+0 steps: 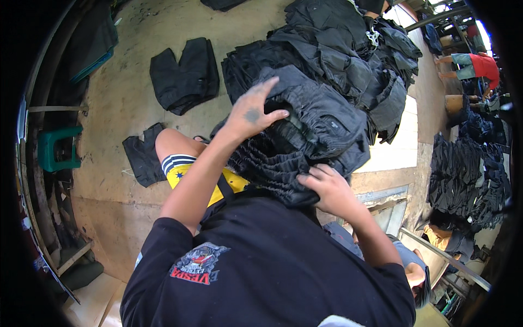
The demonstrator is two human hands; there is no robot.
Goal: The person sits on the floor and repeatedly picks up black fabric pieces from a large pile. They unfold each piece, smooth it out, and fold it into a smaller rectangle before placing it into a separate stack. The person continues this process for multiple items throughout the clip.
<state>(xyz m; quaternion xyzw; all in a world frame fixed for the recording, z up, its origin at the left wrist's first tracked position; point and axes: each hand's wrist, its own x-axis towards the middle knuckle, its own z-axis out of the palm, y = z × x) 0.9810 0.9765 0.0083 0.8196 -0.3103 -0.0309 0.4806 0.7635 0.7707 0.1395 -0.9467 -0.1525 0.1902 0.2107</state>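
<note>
Head view: a bundle of dark garments (261, 166) is held in the lap, directly in front of the chest, with its gathered waistbands stacked close together and turned toward the body. Across the upper part of the bundle a loosely crumpled dark garment (327, 111) is draped, not yet squared with the layers below. The left hand (251, 113) is held at its left edge with thumb and fingers spread wide, and nothing is seen to be pinched there. The right hand (327, 188) is set against the near right side of the bundle with its fingers curled onto the cloth; whether a fold is firmly gripped cannot be told. As far as can be judged, the work is partway through: several waistbands have been brought into line, while the draped piece is left unaligned. Just beyond, a large heap of dark garments (348, 65) is left loosely piled, its count impossible to make out. To the left, a pair of dark shorts (185, 76) has been laid flat on the wooden floor (122, 98), apart from the heap, and a smaller dark cloth (143, 157) is seen beside the knee, lying separate from the stacked layers.
</note>
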